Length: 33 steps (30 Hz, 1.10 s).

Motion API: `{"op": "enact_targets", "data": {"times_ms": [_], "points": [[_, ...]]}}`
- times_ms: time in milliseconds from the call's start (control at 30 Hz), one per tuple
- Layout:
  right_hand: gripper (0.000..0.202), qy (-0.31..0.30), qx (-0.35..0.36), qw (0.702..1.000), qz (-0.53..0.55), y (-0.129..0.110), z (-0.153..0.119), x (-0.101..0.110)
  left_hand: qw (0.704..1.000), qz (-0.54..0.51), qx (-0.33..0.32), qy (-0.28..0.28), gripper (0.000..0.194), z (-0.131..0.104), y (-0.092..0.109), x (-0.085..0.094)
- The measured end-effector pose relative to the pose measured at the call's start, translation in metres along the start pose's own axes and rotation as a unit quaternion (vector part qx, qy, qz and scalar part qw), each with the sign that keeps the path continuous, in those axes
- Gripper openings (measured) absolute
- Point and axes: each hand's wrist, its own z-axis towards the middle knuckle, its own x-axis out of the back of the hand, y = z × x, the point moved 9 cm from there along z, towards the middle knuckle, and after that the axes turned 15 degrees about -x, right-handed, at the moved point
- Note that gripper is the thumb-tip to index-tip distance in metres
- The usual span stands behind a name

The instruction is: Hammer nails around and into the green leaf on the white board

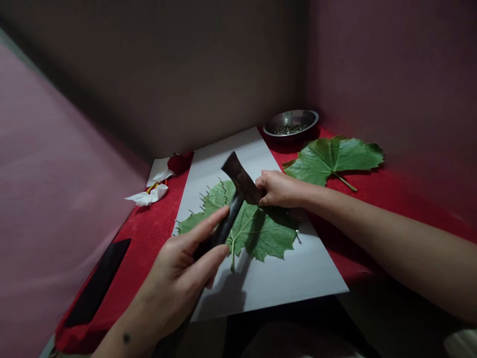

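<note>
My left hand [177,273] is wrapped around the dark handle of a hammer [240,179], whose head is raised over a green lobed leaf [248,226]. The leaf lies on a white board [268,293] with its stem toward me. Several small nails [203,199] stand along the leaf's left edge, and a nail [298,236] leans at its right tip. Beyond the hammer head, my right hand [279,189] is closed in a pinch at the leaf's upper right. Its fingertips are partly hidden by the hammer, so what they hold cannot be made out.
A metal bowl [311,119] containing several nails stands at the back right. Another green leaf [335,159] lies on the red cloth [149,238]. Crumpled white tissue [151,195] and a black strip [99,283] are at left. Walls rise behind and at both sides.
</note>
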Motion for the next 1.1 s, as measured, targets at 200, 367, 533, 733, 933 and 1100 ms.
{"op": "enact_targets", "data": {"times_ms": [200,367,533,733,933,1100], "points": [[0.014,0.004,0.006,1.000,-0.020,-0.003,0.000,0.000,0.997,0.016,-0.010,0.075,0.053,-0.005,0.003,0.011],[0.011,-0.009,0.020,0.999,-0.027,-0.005,-0.003,-0.001,0.999,-0.036,0.026,-0.001,0.051,-0.001,-0.012,-0.007],[0.034,-0.001,0.046,0.999,-0.022,-0.008,-0.014,0.014,0.994,-0.039,0.030,0.098,0.049,-0.015,-0.003,0.020],[0.020,0.143,0.119,0.983,-0.011,-0.029,-0.049,0.046,0.992,-0.053,0.058,0.103,0.051,-0.029,-0.017,0.033],[0.021,0.190,0.104,0.970,-0.114,-0.030,-0.060,0.031,0.992,-0.088,0.054,0.068,0.050,-0.029,-0.029,0.032],[0.023,0.149,0.066,0.976,-0.148,-0.020,-0.039,0.019,0.991,-0.126,0.024,0.036,0.053,-0.017,-0.025,0.017]]}}
